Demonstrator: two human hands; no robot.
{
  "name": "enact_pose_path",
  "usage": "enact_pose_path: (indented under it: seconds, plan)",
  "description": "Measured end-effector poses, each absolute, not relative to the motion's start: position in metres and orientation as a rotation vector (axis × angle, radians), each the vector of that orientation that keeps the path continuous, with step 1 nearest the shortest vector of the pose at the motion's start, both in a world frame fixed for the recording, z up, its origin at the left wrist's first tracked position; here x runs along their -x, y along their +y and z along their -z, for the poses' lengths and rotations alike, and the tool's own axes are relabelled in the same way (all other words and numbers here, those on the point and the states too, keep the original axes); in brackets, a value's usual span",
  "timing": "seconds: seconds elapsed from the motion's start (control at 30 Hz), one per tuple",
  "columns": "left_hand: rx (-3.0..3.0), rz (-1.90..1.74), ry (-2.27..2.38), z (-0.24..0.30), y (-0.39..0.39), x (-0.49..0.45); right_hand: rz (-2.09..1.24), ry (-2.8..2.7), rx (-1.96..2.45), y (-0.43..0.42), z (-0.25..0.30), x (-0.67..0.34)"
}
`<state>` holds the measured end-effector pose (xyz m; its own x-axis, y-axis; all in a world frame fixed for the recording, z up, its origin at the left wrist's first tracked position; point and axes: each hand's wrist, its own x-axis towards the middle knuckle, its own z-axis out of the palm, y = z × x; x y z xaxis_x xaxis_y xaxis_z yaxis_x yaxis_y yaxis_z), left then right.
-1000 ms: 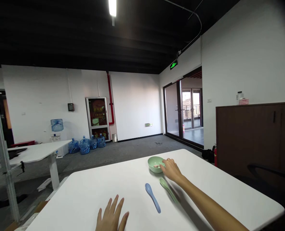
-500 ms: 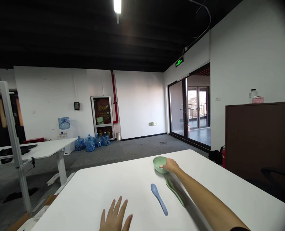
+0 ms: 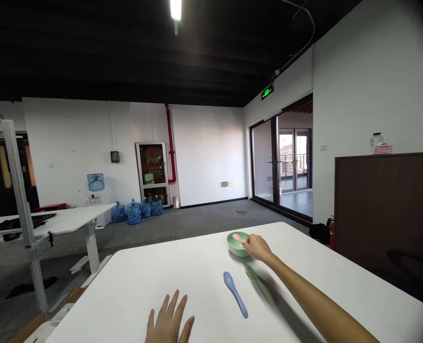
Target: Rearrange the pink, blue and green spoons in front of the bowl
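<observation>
My right hand (image 3: 257, 247) reaches across the white table (image 3: 182, 281) to a light green bowl (image 3: 237, 247) and pinches a pink spoon (image 3: 237, 237) whose bowl end sits above the green bowl's rim. A blue spoon (image 3: 235, 293) and a green spoon (image 3: 259, 284) lie side by side on the table just left of my right forearm. My left hand (image 3: 168, 321) rests flat on the table near its front edge, fingers spread, holding nothing.
A dark brown cabinet (image 3: 386, 200) stands at the right. A second white desk (image 3: 50, 221) and a metal frame (image 3: 21, 214) are at the left. Blue water jugs (image 3: 136, 212) line the far wall. Glass doors (image 3: 286, 166) open at the back right.
The pink spoon, earlier low inside the bowl or hidden by my fingers, is now lifted above the rim in my right hand. My left hand stays flat.
</observation>
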<state>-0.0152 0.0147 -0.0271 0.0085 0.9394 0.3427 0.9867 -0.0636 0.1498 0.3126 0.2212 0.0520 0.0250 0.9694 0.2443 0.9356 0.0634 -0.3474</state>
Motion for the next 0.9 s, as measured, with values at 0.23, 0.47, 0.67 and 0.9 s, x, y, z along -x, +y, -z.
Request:
enact_pose_path:
  seconds: [0.23,0.47,0.67,0.9]
  plan:
    - [2.146,0.493,-2.03,0.015,0.011,0.008,-0.178,-2.006,1.787,0.164,-0.053,-0.316]
    - [2.137,0.495,-1.991,0.01,0.008,0.001,-0.125,-2.062,1.837,0.128,-0.015,-0.299]
    - [2.142,0.491,-1.981,0.012,0.01,0.004,-0.102,-2.086,1.871,0.114,0.005,-0.282]
    - [2.136,0.461,-1.97,0.016,0.011,0.007,-0.129,-2.066,1.934,0.112,0.015,-0.274]
